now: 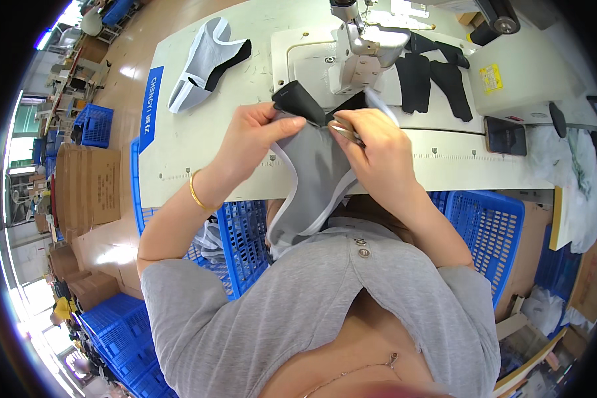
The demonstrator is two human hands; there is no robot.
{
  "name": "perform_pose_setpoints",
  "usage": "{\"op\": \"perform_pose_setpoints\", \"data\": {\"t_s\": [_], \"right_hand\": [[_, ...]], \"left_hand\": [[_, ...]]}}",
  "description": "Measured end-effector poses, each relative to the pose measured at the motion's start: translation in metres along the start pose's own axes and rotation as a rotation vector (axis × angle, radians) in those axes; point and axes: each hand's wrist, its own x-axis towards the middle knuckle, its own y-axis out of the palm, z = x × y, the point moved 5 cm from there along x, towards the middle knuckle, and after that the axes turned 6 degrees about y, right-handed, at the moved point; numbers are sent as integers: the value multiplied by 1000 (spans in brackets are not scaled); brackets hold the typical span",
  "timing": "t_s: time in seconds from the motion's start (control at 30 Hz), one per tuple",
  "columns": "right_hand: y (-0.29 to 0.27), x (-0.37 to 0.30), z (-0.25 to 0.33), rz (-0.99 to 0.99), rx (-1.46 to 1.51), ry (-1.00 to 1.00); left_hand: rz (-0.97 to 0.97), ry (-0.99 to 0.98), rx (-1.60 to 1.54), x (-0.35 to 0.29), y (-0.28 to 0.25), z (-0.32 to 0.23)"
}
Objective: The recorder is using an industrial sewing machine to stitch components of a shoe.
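Note:
A grey fabric piece [315, 166] with white edging hangs over the table's front edge toward my lap, a black strip [300, 103] joined along its upper end. My left hand [257, 132] is closed, pinching the fabric where grey meets black. My right hand [378, 142] is also closed, around a small silver metal tool [346, 131] that looks like thread snips, its tip at the same seam. Just beyond my hands stands the sewing machine head [365, 60]. Whether my right fingertips also grip cloth is hidden.
Another grey and black sewn piece [209, 63] lies at the table's far left. Cut black pieces [414, 83] rest right of the machine, near a phone [505, 136]. Blue baskets [484, 229] stand below the front edge on both sides.

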Motion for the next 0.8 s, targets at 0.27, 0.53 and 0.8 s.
{"op": "perform_pose_setpoints", "data": {"t_s": [0.27, 0.53, 0.8], "right_hand": [[22, -1, -29, 311, 693, 551], [3, 1, -9, 225, 483, -109], [4, 0, 1, 265, 418, -182]], "left_hand": [[28, 103, 62, -6, 12, -5], [108, -170, -300, 7, 1, -1], [602, 23, 453, 27, 4, -51]]}}
